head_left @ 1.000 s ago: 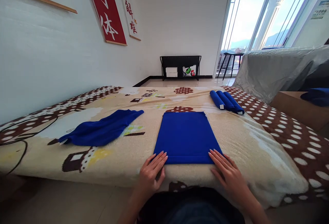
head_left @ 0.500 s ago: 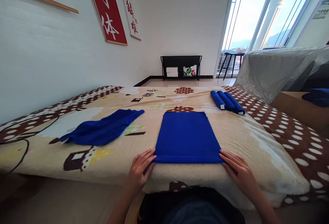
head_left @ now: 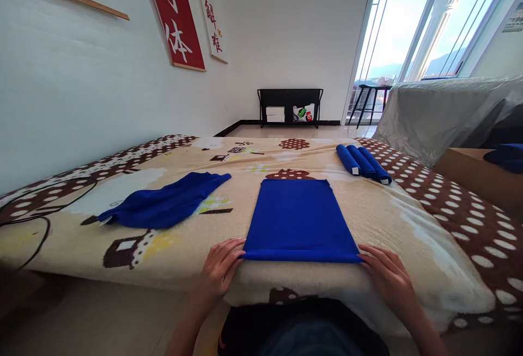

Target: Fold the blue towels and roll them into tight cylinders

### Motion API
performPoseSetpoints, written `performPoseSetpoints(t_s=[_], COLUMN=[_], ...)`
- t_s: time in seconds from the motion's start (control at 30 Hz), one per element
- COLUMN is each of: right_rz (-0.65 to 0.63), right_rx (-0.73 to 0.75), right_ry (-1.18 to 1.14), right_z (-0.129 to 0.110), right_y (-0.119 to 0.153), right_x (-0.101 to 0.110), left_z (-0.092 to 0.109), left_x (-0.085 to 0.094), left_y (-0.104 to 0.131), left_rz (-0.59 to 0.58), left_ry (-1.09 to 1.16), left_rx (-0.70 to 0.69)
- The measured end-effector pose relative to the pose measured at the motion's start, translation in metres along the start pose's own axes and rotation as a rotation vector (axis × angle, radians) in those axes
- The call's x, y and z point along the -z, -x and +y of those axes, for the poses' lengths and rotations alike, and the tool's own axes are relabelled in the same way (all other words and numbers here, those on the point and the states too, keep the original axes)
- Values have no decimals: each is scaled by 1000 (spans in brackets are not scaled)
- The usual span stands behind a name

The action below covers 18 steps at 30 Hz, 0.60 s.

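A blue cloth (head_left: 296,214) lies flat in front of me, its near edge turned over into a narrow roll. My left hand (head_left: 220,266) pinches the left end of that roll between thumb and fingers. At the other end, my right hand (head_left: 386,271) grips the right corner in the same way. Farther right lie three rolled blue cloths (head_left: 363,163) side by side, with small white labels showing. To the left, another blue cloth (head_left: 165,201) is spread loosely and crumpled, a white tag at its left tip.
A patterned blanket (head_left: 261,280) covers the bed, whose near edge is just before me. Black cable (head_left: 47,236) curves over its left side. On the right is a cardboard box (head_left: 469,173) with blue fabric on it. A black rack (head_left: 290,106) stands by the far wall.
The near edge of the cloth has been turned into a tighter, narrower roll. My hands have moved slightly apart, with fingers now pinching its ends. The view has shifted a little.
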State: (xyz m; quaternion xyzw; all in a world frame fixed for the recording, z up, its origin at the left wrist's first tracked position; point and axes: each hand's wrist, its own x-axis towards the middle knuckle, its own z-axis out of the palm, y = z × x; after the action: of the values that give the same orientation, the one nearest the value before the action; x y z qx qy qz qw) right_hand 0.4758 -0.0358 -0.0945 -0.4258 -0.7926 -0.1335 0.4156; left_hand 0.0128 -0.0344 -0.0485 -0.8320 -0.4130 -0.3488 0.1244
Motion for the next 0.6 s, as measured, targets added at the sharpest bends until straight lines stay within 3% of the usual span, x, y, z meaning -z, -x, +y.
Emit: performPoseSetpoints(t_s=[0.2,0.37,0.53,0.6], right_rz=[-68,-103,162,193], right_rx=[-107,-200,-294,-257], right_ry=[-88,3,283,298], right_z=[-12,-16,-43,-67], right_y=[0,-4,-20,-30], right_x=[8,-2,-27,-39], left_z=[12,15,45,67], left_x=[10,-3,-34,-47], left_y=[-3,-3,-18,-29], left_rz=[-73,-98,196,231], left_ry=[19,-62,-304,-312], left_rx=[95,170,272,219])
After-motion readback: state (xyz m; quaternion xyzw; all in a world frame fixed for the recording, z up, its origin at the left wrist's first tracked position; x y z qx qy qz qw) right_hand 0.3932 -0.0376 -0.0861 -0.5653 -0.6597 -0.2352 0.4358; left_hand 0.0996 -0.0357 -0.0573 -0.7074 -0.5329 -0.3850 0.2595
